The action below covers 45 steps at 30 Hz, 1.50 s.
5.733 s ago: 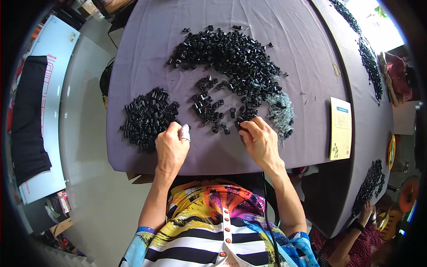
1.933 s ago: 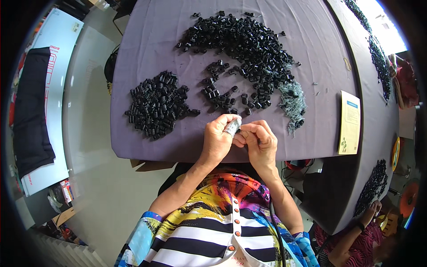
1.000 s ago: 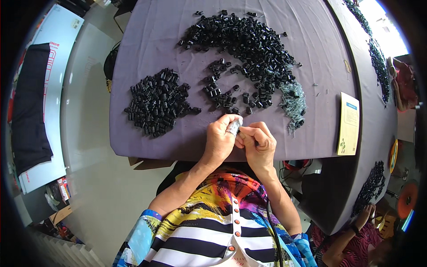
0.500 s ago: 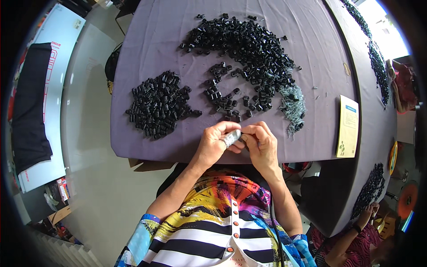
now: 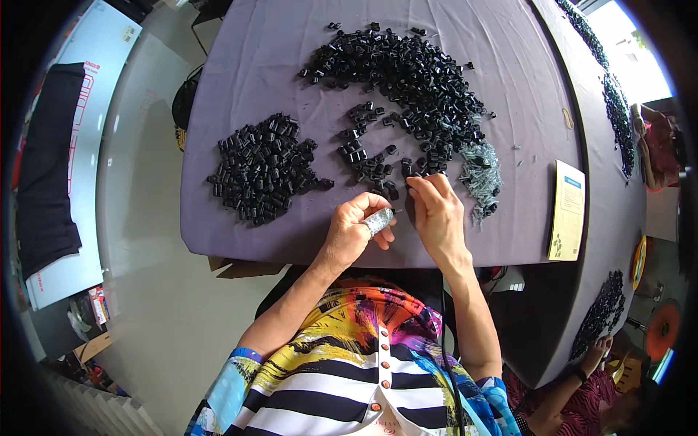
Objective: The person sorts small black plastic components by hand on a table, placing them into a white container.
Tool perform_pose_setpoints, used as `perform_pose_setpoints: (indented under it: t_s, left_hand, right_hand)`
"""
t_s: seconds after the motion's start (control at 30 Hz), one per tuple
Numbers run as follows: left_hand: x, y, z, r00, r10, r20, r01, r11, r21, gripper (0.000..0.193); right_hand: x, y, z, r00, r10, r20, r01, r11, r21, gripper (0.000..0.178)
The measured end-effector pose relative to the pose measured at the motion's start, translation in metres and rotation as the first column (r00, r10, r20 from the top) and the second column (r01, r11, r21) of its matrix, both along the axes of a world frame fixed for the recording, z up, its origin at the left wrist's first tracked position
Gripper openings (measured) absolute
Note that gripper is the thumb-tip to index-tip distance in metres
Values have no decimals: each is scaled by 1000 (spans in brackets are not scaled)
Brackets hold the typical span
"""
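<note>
My left hand is closed in a pinch over the near part of the table, its thumb wrapped in silvery tape. A thin tip sticks out past the thumb; what it belongs to is too small to make out. My right hand reaches forward, with thumb and forefinger at a small black plastic piece at the near edge of the loose ones. Beyond it spreads a large heap of such black pieces. A heap of clear thin plastic pins lies right of my right hand.
Another heap of black pieces lies at the left of the cloth-covered table. A yellow booklet lies at the right edge. On an adjoining table are more black pieces, with a co-worker's hand beside them.
My right hand has moved away from my left, forward to the loose black pieces. My left hand has stayed nearly in place, still pinched.
</note>
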<state>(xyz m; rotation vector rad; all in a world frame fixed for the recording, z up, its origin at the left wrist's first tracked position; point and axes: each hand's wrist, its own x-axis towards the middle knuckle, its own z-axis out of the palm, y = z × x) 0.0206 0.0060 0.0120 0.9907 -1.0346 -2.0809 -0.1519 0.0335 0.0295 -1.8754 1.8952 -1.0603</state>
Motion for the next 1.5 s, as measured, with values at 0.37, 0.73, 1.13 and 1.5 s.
perform_pose_setpoints:
  t_s: [0.37, 0.73, 1.13, 1.5]
  left_hand:
    - [-1, 1, -2, 999, 40, 21, -39, 998, -50, 10]
    - [-4, 3, 3, 996, 30, 88, -23, 996, -81, 10]
    - [-6, 7, 0, 989, 76, 125, -60, 990, -126, 13]
    - [-9, 11, 2, 986, 136, 99, -124, 985, -121, 15]
  right_hand:
    - [2, 6, 0, 999, 16, -51, -14, 999, 34, 15]
    - [17, 25, -10, 415, -195, 889, -67, 968, 243, 11]
    - [24, 28, -10, 511, -220, 831, -65, 954, 293, 11]
    - [30, 29, -16, 566, -204, 799, -28, 963, 266, 12]
